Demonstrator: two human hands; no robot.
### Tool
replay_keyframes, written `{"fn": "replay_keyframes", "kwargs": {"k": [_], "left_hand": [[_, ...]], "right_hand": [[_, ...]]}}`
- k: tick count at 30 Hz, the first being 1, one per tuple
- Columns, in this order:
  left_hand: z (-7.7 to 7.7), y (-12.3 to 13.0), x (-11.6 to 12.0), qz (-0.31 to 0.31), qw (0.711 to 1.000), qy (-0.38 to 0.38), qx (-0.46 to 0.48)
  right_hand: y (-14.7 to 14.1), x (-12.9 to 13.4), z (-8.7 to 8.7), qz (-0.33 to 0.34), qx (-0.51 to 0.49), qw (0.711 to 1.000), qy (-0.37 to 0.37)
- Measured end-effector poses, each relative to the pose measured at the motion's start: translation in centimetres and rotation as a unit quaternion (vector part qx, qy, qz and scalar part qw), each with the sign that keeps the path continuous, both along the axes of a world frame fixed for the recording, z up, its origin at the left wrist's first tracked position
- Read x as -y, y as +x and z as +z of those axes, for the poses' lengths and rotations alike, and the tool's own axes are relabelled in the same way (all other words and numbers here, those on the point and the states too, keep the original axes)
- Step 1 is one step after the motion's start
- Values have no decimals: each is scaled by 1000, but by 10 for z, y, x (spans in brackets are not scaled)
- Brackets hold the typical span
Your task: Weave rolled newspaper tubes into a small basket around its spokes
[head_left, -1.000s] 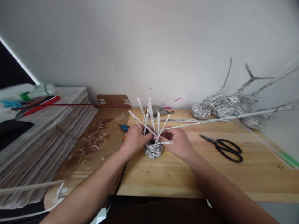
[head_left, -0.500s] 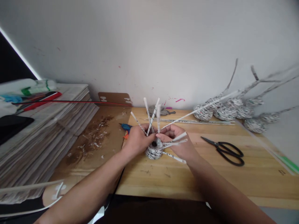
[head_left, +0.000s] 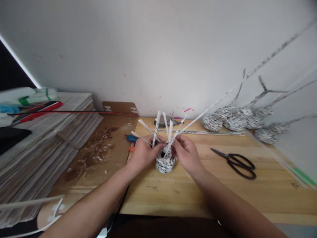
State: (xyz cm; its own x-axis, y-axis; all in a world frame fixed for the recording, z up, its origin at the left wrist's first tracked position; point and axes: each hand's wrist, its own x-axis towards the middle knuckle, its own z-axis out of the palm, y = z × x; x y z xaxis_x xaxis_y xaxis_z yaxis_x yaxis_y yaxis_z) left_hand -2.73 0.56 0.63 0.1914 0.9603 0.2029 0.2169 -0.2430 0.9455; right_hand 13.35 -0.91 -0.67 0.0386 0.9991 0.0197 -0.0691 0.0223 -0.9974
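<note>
A small round woven paper basket [head_left: 165, 165] is held just above the wooden table, with several white paper spokes [head_left: 156, 128] sticking up and outward from its rim. My left hand [head_left: 146, 151] is closed on its left side, thumb near the dark opening. On the right, my right hand [head_left: 186, 151] pinches a long paper strand [head_left: 210, 107] close to the basket's rim. That strand slants up to the right, across the wall. The fingertips of both hands are partly hidden by the spokes.
Black-handled scissors [head_left: 235, 162] lie at the right. Finished woven balls [head_left: 235, 120] with long stems sit by the wall. Thin paper sticks [head_left: 210, 133] lie behind my hands. Stacked newspapers [head_left: 54, 142] stand left, beside brown board [head_left: 99, 145] with scraps. A blue tool [head_left: 131, 138] touches my left hand's far side.
The basket's spokes have turned, and those that pointed right now stand more upright. My right hand has shifted slightly right and down, and the long strand rises more steeply. The view has shifted slightly.
</note>
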Motion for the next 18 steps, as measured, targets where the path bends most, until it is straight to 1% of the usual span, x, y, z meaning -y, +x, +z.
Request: {"fn": "replay_keyframes", "kwargs": {"k": [4,6,8,11,13,15,18], "left_hand": [[-3,0,2,-60,998,-3,-21],[-4,-1,2,-72,996,3,-49],[-6,-2,1,-44,996,23,-76],[-8,-4,-1,38,992,54,-104],[-9,-4,-2,80,987,63,-125],[-8,-4,-2,98,983,67,-142],[-6,-3,-1,97,981,73,-150]], "right_hand": [[1,-2,0,5,-6,1000,-22],[1,-3,0,15,-20,999,-29],[1,-3,0,19,-34,999,-36],[1,-2,-1,21,-36,999,-33],[0,0,-2,28,-43,998,-31],[-3,2,-5,26,-64,997,-36],[-10,5,-12,-7,-93,995,-44]]}}
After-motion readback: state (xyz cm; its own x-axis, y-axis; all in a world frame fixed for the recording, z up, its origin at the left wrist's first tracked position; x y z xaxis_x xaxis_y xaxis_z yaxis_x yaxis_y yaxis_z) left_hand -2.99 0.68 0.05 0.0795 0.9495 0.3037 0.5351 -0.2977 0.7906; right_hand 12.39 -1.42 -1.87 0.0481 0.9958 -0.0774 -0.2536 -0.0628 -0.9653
